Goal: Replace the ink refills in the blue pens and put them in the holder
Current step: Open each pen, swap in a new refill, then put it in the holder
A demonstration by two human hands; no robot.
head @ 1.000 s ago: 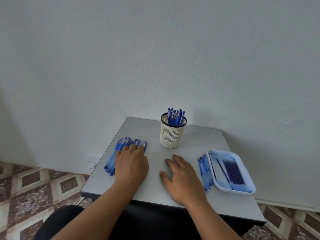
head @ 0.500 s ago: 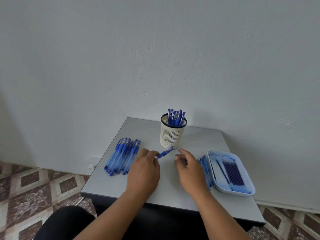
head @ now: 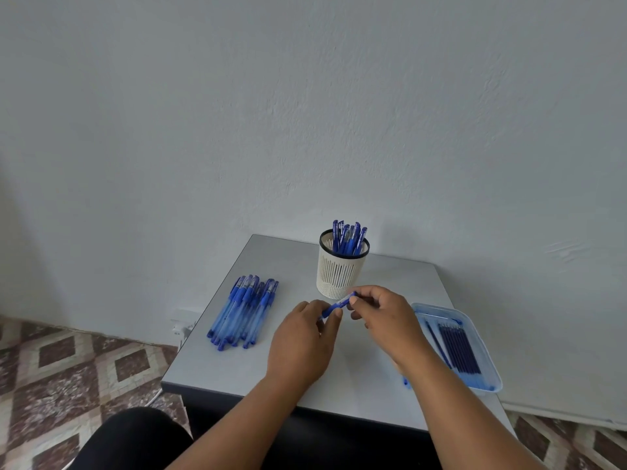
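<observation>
**Both hands on one blue pen, mid-surface**

Nearest the camera, two bare forearms reach over the grey surface [head: 237, 361]. Left hand [head: 302, 340] pinches the lower end of a blue pen [head: 339, 304], fingers curled round it; right hand [head: 383, 317] pinches the upper, capped end. Pen is slim, blue, tilted up to the right, held just above the surface. Loose pile of blue pens [head: 242, 312] lies left, clear barrels, blue caps pointing far. Right: pale tray [head: 488, 368] with dark blue refills [head: 458, 347] lying side by side. Farther back, cream slotted holder [head: 341, 269], black rim, upright, with capped blue pens standing in it. White wall behind.
</observation>
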